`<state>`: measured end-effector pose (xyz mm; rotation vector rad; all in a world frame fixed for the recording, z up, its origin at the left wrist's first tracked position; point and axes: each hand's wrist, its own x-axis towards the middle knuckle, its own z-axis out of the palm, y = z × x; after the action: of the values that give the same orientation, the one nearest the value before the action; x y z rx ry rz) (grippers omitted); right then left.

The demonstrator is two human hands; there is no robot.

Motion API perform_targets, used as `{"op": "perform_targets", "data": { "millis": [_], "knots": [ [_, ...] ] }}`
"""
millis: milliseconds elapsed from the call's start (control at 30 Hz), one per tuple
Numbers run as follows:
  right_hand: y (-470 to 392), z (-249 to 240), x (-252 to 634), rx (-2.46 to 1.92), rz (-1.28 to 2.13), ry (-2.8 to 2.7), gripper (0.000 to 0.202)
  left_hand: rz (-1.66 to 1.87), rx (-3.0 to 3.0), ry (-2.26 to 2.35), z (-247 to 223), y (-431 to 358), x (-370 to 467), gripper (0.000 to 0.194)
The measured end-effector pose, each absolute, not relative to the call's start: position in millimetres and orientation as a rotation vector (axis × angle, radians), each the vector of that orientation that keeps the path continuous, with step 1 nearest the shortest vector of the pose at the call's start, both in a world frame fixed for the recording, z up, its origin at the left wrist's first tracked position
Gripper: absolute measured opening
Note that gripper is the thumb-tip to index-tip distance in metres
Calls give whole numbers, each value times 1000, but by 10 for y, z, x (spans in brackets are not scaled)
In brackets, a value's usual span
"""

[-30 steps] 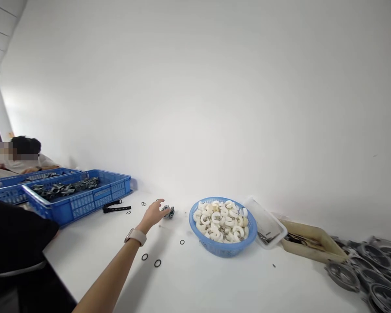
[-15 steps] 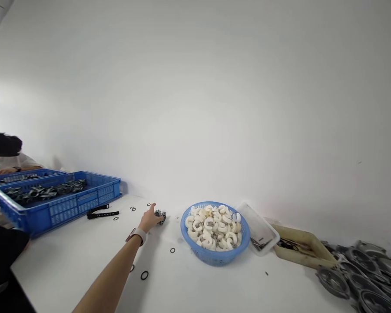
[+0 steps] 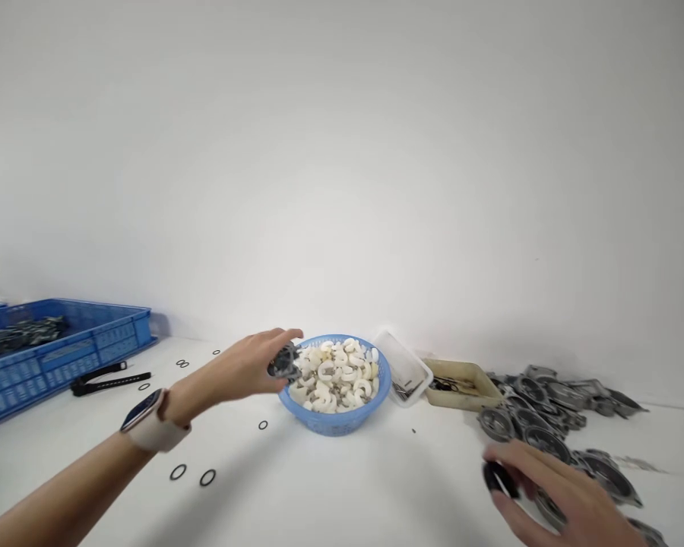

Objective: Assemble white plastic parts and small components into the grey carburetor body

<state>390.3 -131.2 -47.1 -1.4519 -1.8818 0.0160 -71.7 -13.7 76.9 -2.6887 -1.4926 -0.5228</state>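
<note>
My left hand [image 3: 251,367], with a watch on its wrist, is closed around a small dark grey metal part [image 3: 285,363]. It is raised at the left rim of a round blue basket [image 3: 334,422], which is filled with white C-shaped pieces [image 3: 342,372]. At the lower right, my right hand [image 3: 564,490] pinches a black ring-like piece [image 3: 498,479] between thumb and fingers; motion blurs it somewhat. Just behind and beside this hand lies a pile of grey metal castings [image 3: 539,441] with round openings.
Black rubber rings [image 3: 207,478] lie scattered on the white table [image 3: 319,494]. A black strap [image 3: 111,377] rests beside a blue crate [image 3: 102,339] of dark parts at left. Behind the basket stand a white tray [image 3: 396,353] and a beige tray [image 3: 467,371] with small pieces.
My left hand has lifted the grey metal part off the table and brought it to the basket's edge. My right hand has come into view with the black ring-like piece. The view has turned right.
</note>
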Motion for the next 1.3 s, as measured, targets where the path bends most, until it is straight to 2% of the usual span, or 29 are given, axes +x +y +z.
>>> {"op": "perform_targets", "data": {
  "millis": [67, 133, 333, 533, 767, 900, 1033, 1100, 1300],
  "knots": [
    [-1223, -376, 3706, -1442, 54, -1933, 23, -473, -2814, -1326, 740, -445, -349, 69],
    [-1147, -421, 3579, -1381, 95, -1942, 24, -383, -3009, -1127, 565, -689, 11, 63],
    [-1045, -938, 3506, -1235, 147, -1970, 23, -122, -3211, -739, -279, -866, 761, 65],
    [-1029, -1110, 3410, -1107, 118, -1987, 30, -262, -3322, -863, -485, -816, 878, 57],
    [-1137, -1020, 3328, -1006, 201, -1955, 50, -458, -3677, -1278, -499, -864, 711, 64],
    [-1208, -957, 3256, -994, 185, -1902, 52, -598, -3772, -1551, -578, -904, 658, 64],
    [-1264, -930, 3226, -997, 171, -1928, 53, -740, -3764, -1544, -620, -936, 676, 67],
    [-1296, -915, 3231, -1023, 173, -1954, 52, -740, -3663, -1596, -630, -959, 715, 65],
    [-1317, -880, 3250, -1229, 323, -1976, 28, -693, -3355, -1623, -805, -1008, 846, 60]
  ]
}}
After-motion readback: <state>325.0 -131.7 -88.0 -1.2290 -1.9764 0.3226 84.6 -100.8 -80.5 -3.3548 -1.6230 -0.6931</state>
